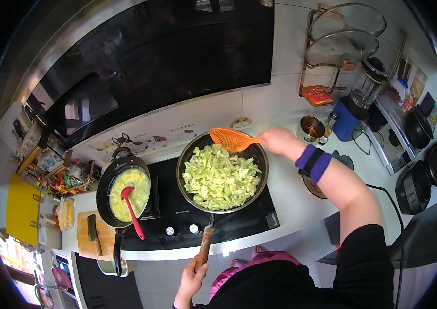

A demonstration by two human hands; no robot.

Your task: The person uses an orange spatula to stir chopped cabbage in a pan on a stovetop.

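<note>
My left hand [192, 280] grips the wooden handle [204, 247] of a large frying pan [180, 181] on the right side of the black cooktop [172, 228]. Chopped pale green vegetable pieces [220, 177], perhaps cauliflower or cabbage, fill the pan. In my right hand [280, 142] is an orange slotted spatula [234, 140]. Its perforated head hangs over the pan's far rim, just above the vegetables. To the left stands a dark pot [104, 193] holding yellowish soup [137, 185], with a red ladle [131, 212] leaning in it.
A cleaver [93, 228] lies on a wooden cutting board [83, 243] at the left. A metal mug [312, 129] and a blue-based blender [346, 119] stand at the right. Glass lids [342, 48] hang on the wall rack. A black cable [398, 216] crosses the right counter edge.
</note>
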